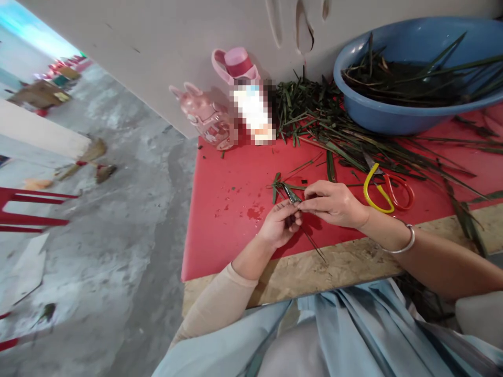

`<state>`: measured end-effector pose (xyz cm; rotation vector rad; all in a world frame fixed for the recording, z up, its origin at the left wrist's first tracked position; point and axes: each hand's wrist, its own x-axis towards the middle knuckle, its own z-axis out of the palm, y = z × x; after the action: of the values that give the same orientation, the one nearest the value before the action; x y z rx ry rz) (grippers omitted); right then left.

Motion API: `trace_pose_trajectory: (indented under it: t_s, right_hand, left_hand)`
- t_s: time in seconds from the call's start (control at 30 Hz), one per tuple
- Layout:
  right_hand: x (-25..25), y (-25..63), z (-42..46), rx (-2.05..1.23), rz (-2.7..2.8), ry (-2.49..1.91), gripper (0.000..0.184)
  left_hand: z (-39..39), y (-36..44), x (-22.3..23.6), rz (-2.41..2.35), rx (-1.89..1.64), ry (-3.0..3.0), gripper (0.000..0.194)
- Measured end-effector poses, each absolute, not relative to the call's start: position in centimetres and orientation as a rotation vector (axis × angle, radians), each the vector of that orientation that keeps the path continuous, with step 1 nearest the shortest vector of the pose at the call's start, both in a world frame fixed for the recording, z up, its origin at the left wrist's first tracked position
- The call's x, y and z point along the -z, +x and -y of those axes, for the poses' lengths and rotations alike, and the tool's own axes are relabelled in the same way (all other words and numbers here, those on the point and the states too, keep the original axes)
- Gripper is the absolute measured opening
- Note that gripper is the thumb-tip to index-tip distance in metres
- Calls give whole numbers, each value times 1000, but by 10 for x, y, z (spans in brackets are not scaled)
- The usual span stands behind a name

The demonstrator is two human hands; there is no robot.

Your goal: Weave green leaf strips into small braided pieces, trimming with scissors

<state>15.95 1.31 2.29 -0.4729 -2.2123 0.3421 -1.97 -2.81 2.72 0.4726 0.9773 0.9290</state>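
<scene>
My left hand [281, 224] is closed around a small bundle of folded green leaf strips [291, 195], held above the red table cover. Thin dark stems stick out below it toward the table's front edge. From the right, my right hand [334, 203] pinches at the same bundle, thumb and fingertips together. The leaf's exact shape is partly hidden by my fingers. Just right of my right hand lie scissors [378, 183] with one yellow and one red handle loop.
A blue basin [401, 112] with long leaves stands at the back right. Cut leaf strips [302, 107] are heaped beside it. A pink rabbit-eared container [208, 118] and a pink-lidded bottle [238, 63] stand against the wall. Red sheeting [220, 235] covers the wooden board [353, 262].
</scene>
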Motion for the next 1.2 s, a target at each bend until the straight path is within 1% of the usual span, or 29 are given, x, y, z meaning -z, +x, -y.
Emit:
trace_pose_trajectory:
  t_s: [0.23, 0.43, 0.53, 0.67, 0.77, 0.9, 1.2]
  right_hand:
    - [-26, 160, -13, -328, 2251, -528, 21]
    - [-29, 158, -12, -432, 2238, -478, 20]
    - [-28, 157, -11, -478, 2227, -503, 18]
    - [-28, 157, -13, -483, 2268, -619, 17]
    - [-28, 157, -16, -462, 2303, -679, 17]
    - [-27, 155, -18, -462, 2326, -654, 16]
    - [-28, 153, -15, -660, 2205, -742, 9]
  left_hand:
    - [30, -19, -21, -957, -992, 511, 29]
    - [27, -26, -25, -898, -828, 377, 25]
    - [27, -27, -24, -911, -798, 405, 25]
    - [28, -22, -16, -957, -937, 585, 30]
    - [30, -18, -10, -1088, -1085, 731, 34]
    - [30, -15, -7, -1226, -1201, 881, 31]
    - [30, -14, -13, -1244, -1198, 1068, 22]
